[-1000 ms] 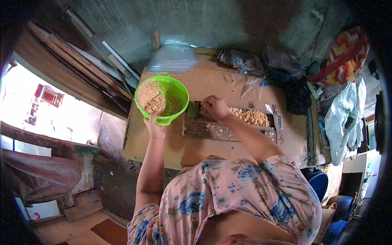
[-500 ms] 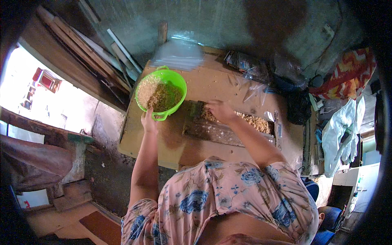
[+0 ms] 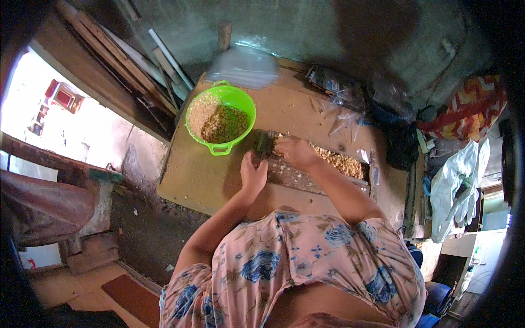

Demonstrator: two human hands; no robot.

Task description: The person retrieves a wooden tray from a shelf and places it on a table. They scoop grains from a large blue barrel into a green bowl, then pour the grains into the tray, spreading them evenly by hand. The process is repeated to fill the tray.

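Note:
A long, narrow wooden tray (image 3: 298,176) lies on the table, with pale puffed-looking grains (image 3: 342,162) along its inside. My left hand (image 3: 254,174) grips the tray's left end, thumb and fingers on either side of the dark wood. Over the grains near that end is my right hand (image 3: 295,152), its fingers bent down and held together. What its fingertips hold, if anything, is hidden. Just beyond my left hand stands a bright green bowl (image 3: 221,148) with two handles. Pale grains (image 3: 203,109) fill its left side, and a browner mix (image 3: 224,127) lies at the right.
Clear plastic sheets (image 3: 243,68) lie at the table's back left edge. Dark packets (image 3: 331,82) and a black plastic bag (image 3: 402,143) sit at the back right. White plastic bags (image 3: 456,183) hang beyond the right edge. Long boards (image 3: 117,68) lean at the left.
My left hand has let go of the green bowl's near handle and moved right to the tray's left end. My right hand stays over the grains in the tray.

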